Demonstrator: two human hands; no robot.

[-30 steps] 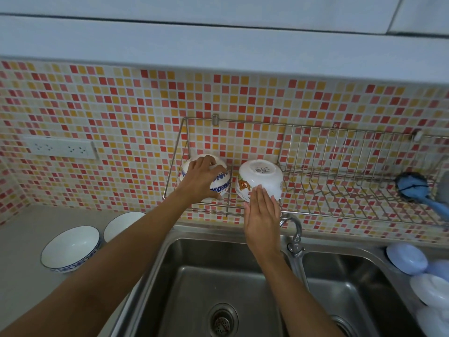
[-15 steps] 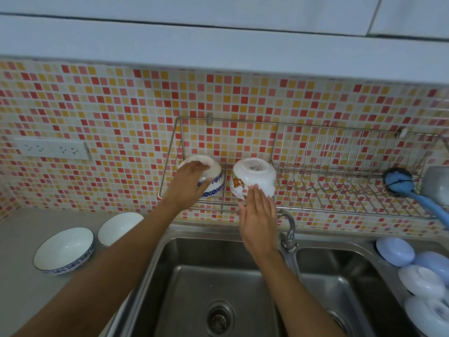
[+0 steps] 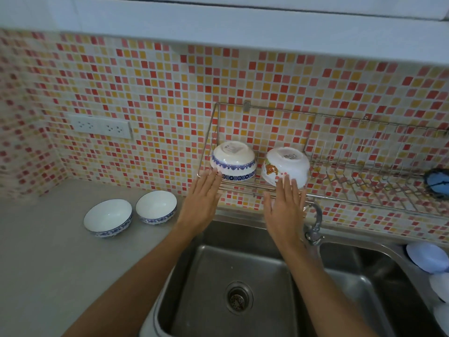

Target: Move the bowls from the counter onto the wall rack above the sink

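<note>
Home kitchen: double steel sink at bottom centre, mosaic tile backsplash, wire dish rack at right, grey counter at left.

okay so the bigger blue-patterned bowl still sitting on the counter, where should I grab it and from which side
Take the larger bowl by its rim, probably from above on the near right side. It sits upright and open, so a thumb can go inside and fingers outside. The smaller bowl crowds its far right edge, and the left hand is nearest.

We see our left hand and right hand held flat and empty below two upturned bowls on the wall rack.
</note>
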